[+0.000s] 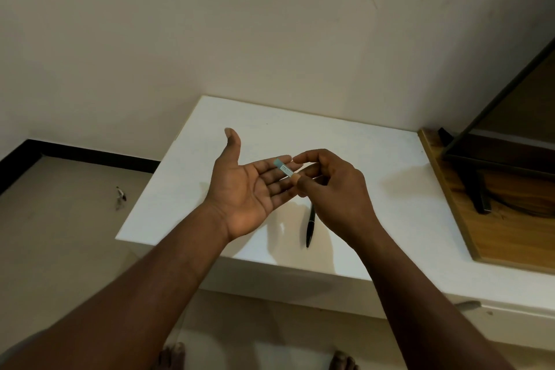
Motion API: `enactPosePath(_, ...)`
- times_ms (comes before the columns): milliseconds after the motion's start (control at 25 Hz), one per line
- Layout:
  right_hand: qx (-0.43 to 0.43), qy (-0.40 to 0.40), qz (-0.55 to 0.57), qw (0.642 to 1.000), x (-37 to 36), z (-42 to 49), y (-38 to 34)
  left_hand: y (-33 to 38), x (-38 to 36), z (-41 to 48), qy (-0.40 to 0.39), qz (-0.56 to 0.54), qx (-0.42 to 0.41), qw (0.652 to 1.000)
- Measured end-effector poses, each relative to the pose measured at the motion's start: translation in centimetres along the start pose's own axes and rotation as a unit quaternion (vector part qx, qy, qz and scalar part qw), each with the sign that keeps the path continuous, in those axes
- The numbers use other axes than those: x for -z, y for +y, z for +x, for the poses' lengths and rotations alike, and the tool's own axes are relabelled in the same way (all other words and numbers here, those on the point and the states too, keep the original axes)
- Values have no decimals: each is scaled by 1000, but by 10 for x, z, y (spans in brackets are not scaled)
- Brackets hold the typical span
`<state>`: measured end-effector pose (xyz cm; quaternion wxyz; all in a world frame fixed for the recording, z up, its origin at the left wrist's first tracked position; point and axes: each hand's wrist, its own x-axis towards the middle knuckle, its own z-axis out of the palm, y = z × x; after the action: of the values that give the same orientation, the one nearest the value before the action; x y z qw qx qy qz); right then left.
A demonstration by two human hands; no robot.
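My left hand (244, 189) is held palm up above the white table (375, 159), fingers straight and thumb pointing away. A small adhesive bandage (283, 167), with a pale blue and white backing and a tan end, lies across the left fingertips. My right hand (330, 186) pinches the bandage's tan end between thumb and forefinger, the other fingers curled. A black pen (310, 227) lies on the table just below the hands, partly hidden by my right wrist.
A wooden board (480, 219) with a dark stand and a framed panel (510, 117) sits at the table's right. A small scrap (121, 197) lies on the floor to the left. The wall is close behind the table. My bare feet show at the bottom edge.
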<state>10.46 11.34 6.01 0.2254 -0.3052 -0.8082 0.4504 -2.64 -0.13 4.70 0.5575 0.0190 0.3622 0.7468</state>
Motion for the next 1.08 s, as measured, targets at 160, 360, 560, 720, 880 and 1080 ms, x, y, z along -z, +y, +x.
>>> enactPosePath(160,47,-10,-42,998,-2,-3,1,3,0,0,-7,-7,-5,1000)
enactPosePath(360,77,5,-86,993,-6,-2,1,4,1,0,-11,-12,-7,1000)
enactPosePath(560,94,12,-98,991,-6,-1,3,4,3,2,-5,-5,-11,1000)
enactPosePath(720,90,9,-90,992,-6,0,5,4,4,2,-6,4,-8,1000)
enactPosePath(880,108,12,-102,989,-6,0,6,3,5,3,0,10,-6,1000)
enactPosePath(1080,147,-24,-115,982,-7,-1,7,3,6,4,-7,11,-5,1000)
